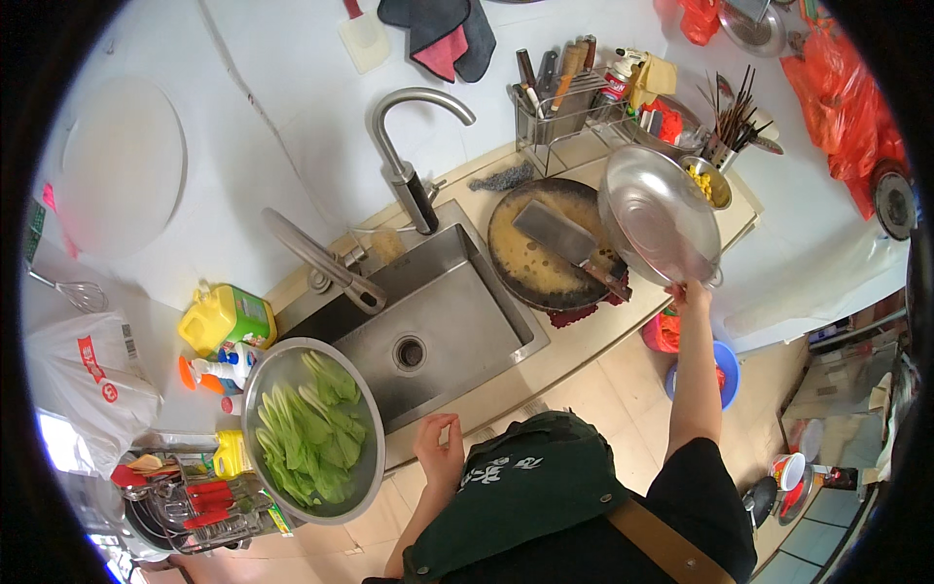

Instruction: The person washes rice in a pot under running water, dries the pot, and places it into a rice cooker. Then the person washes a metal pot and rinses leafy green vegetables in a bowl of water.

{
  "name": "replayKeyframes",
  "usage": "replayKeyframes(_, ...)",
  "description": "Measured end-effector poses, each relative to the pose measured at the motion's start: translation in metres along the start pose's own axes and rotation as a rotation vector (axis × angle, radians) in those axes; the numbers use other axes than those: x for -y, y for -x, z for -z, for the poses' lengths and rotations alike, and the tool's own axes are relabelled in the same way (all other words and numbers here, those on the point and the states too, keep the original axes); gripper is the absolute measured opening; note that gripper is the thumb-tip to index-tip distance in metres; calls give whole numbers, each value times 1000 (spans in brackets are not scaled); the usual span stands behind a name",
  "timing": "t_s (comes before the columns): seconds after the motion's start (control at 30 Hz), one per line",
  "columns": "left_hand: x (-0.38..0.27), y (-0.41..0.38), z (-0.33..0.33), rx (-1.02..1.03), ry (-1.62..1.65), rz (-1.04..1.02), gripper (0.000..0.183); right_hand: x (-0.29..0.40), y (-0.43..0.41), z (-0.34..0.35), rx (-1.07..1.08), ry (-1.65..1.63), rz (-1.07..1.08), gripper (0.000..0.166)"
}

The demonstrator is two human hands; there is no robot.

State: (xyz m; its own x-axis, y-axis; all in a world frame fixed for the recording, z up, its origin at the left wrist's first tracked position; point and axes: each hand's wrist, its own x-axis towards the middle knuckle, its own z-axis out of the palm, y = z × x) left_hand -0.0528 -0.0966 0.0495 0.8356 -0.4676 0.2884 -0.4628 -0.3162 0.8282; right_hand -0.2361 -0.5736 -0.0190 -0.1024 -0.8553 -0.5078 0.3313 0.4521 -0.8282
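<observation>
In the head view my right hand (689,295) grips the near rim of a stainless steel basin (649,212), which is tilted over the right end of the counter. Its inside looks bare. My left hand (440,449), fingers loosely curled and holding nothing, hovers by the counter's front edge near the sink. Left of that hand, a large metal basin (379,438) of leafy greens (314,431) sits at the sink's left end. A cleaver (558,232) lies across a round chopping board (529,281), just left of the tilted basin.
Before me is a steel sink (460,343) with a curved faucet (416,182). Behind the board stands a wire knife rack (547,135). A small bowl of yellow pieces (719,191) and a chopstick holder (721,155) sit at the right. A blue bucket (722,365) is on the floor.
</observation>
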Motion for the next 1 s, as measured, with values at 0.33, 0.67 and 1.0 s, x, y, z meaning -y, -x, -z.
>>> replayKeyframes(0.33, -3, 0, -9, -112, -87, 129, 4, -10, -40, -68, -15, 1, -35, 18)
replayKeyframes(0.67, 1, -24, -24, -141, -53, 226, 2, 0, 11, -50, 45, 182, -36, 37)
replayKeyframes(1.0, 14, -50, -32, -193, -74, 285, 1, 36, 48, -192, 303, 459, 1077, 12)
